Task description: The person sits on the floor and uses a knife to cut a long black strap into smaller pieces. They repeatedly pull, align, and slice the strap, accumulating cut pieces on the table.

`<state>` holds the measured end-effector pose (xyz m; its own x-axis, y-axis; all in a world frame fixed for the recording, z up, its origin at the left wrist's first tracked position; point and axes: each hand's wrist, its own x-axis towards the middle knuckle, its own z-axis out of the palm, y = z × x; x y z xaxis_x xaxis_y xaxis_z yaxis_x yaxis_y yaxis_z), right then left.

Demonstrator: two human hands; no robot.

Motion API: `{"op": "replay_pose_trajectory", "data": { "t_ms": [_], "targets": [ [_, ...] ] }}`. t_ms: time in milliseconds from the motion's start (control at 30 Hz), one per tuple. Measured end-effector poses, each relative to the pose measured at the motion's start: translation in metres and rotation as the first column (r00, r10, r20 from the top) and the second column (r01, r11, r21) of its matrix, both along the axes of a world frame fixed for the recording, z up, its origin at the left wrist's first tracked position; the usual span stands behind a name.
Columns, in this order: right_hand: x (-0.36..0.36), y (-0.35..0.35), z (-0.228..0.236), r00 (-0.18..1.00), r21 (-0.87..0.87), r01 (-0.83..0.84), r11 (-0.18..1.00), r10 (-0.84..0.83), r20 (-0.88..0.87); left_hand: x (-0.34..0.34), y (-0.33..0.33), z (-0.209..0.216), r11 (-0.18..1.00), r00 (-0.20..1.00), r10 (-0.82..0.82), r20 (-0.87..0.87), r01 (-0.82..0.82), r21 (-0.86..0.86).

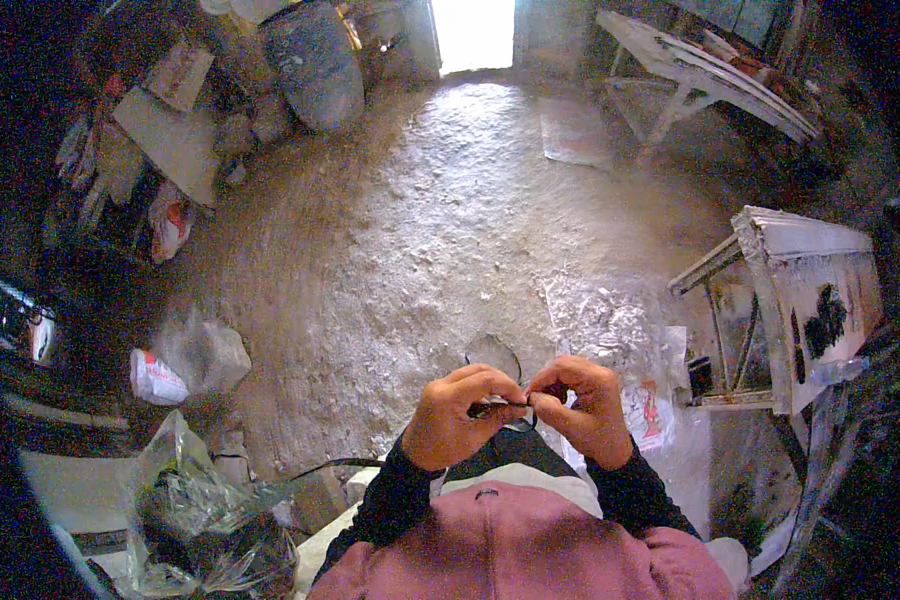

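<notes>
In front of my lap, both hands meet with their fingertips pinched together. Between them is a thin dark cord point(519, 368), which curves up beyond the fingers and makes a small loop below them. My left hand point(462, 415) grips one part of it, thumb and forefinger closed. Close beside it, my right hand point(588, 408) pinches the cord too, its other fingers curled. The exact point where the fingertips meet is too small to make out. A black strip point(345, 463) runs out to the left from behind my left forearm.
At my left stands a clear plastic bag point(185, 500) with dark contents. Farther left lies a white printed package point(158, 378) on the rough floor. A worn wooden stand point(820, 300) is at right, a white slatted rack point(710, 75) behind it. A bright doorway point(473, 35) lies ahead.
</notes>
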<state>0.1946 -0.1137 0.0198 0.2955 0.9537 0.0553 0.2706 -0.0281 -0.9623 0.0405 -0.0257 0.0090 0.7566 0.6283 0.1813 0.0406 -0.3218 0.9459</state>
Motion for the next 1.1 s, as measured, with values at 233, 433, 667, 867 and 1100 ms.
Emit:
{"op": "replay_pose_trajectory", "data": {
  "t_ms": [233, 433, 667, 867, 1100],
  "targets": [
    [0.0, -0.007, -0.011, 0.975, -0.074, -0.027, 0.997, 0.01, -0.22, 0.01, -0.001, -0.034, 0.909, 0.927, -0.214, 0.306, 0.304, -0.285],
    [-0.006, -0.016, -0.011, 0.86, -0.067, 0.011, 0.998, -0.044, -0.508, 0.016, -0.009, -0.042, 0.91, 0.931, -0.153, 0.331, 0.264, -0.32],
    [-0.001, -0.026, -0.012, 0.911, -0.119, -0.057, 0.991, 0.003, -0.412, 0.009, -0.003, -0.019, 0.907, 0.99, -0.112, 0.09, 0.064, 0.415],
    [-0.006, -0.02, -0.014, 0.946, -0.081, -0.042, 0.996, 0.014, -0.323, 0.01, -0.011, -0.039, 0.93, 0.883, -0.184, 0.431, 0.299, -0.215],
    [-0.017, -0.02, -0.019, 0.391, -0.06, 0.025, 0.998, -0.066, -0.918, 0.009, -0.021, -0.053, 0.55, 0.755, -0.003, 0.656, 0.549, -0.629]
  ]
}}
